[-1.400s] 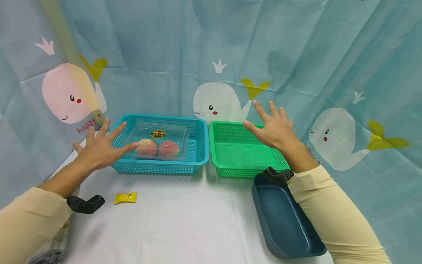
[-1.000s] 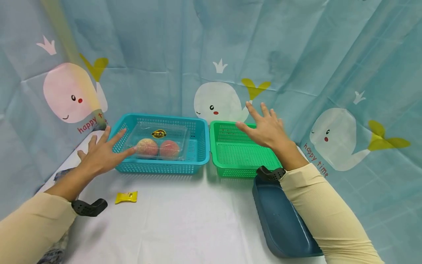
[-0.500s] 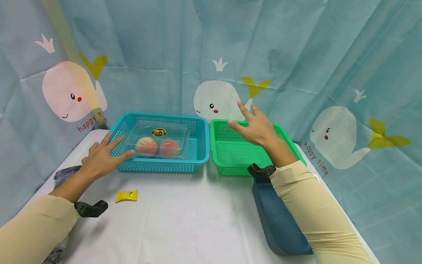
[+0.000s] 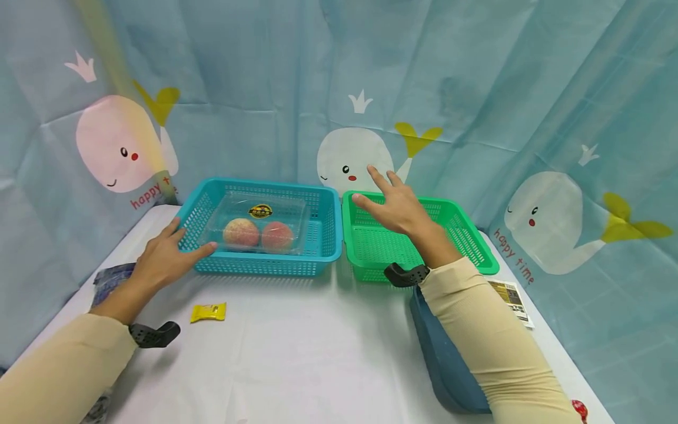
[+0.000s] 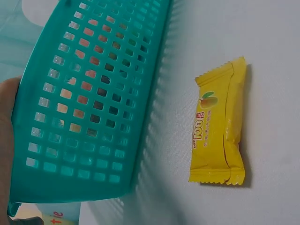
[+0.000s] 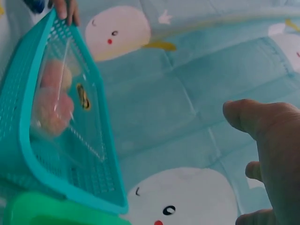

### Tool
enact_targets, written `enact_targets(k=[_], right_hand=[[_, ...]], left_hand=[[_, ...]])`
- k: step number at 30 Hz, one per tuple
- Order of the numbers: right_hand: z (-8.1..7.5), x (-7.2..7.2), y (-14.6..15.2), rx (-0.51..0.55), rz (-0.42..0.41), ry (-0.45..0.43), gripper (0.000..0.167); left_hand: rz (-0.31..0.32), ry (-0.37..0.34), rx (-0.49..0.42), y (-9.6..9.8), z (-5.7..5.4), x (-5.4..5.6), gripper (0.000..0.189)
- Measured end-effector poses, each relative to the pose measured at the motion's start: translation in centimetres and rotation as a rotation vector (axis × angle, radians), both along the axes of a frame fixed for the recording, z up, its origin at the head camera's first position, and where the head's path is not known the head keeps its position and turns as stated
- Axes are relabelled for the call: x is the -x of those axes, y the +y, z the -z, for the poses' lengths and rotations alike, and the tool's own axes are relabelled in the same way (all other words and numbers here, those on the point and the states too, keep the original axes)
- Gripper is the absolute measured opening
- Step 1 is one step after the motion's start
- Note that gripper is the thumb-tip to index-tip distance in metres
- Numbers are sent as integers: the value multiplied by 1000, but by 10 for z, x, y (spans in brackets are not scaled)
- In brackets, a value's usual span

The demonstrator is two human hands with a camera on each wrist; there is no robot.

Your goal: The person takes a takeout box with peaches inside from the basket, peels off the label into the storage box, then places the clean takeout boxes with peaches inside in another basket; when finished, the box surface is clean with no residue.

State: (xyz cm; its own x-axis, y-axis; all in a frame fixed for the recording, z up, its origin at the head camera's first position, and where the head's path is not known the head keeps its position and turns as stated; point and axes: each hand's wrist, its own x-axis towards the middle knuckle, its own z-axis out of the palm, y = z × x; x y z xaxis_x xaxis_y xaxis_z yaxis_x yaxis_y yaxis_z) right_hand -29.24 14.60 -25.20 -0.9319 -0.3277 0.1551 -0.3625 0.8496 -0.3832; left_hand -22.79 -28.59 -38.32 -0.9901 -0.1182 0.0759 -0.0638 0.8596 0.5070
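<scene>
A blue plastic basket (image 4: 265,266) stands at the back left of the table. In it lies a clear plastic box (image 4: 228,206) with two peaches (image 4: 241,232) and a dark label. My left hand (image 4: 165,257) is at the basket's left end, thumb stretched over the front rim and fingers by the side rim; I cannot tell how firmly they touch. Beside the blue basket is a green basket (image 4: 371,271). Above it hovers my right hand (image 4: 397,207), fingers spread, holding nothing. A yellow-wrapped candy (image 5: 218,124) lies in front of the blue basket.
A dark blue tray (image 4: 442,359) sits at the right, partly under my right forearm. Behind it lies a printed packet (image 4: 511,300). A red item (image 4: 580,407) shows at the lower right. Dark patterned fabric (image 4: 112,282) lies at the left edge. A whale-print curtain (image 4: 254,141) hangs behind.
My right hand has moved left over the green basket. My left hand has lowered to the blue basket's left end, its fingers less spread. The baskets and candy have stayed in place.
</scene>
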Motion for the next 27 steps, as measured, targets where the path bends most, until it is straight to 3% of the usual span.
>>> enact_targets(k=[5, 12, 18, 21, 27], right_hand=[[3, 4, -14, 119, -43, -15, 78], [15, 15, -38, 424, -53, -159, 70], [30, 24, -59, 589, -36, -265, 65], [37, 28, -69, 637, -33, -307, 64], [52, 34, -88, 615, -28, -339, 65]], left_hand=[[-20, 16, -25, 1, 2, 2, 107], [-45, 53, -106, -2, 8, 3, 104], [-41, 94, -153, -6, 13, 2, 99], [-37, 113, -160, -5, 15, 2, 97], [-48, 132, -162, -4, 18, 1, 96]])
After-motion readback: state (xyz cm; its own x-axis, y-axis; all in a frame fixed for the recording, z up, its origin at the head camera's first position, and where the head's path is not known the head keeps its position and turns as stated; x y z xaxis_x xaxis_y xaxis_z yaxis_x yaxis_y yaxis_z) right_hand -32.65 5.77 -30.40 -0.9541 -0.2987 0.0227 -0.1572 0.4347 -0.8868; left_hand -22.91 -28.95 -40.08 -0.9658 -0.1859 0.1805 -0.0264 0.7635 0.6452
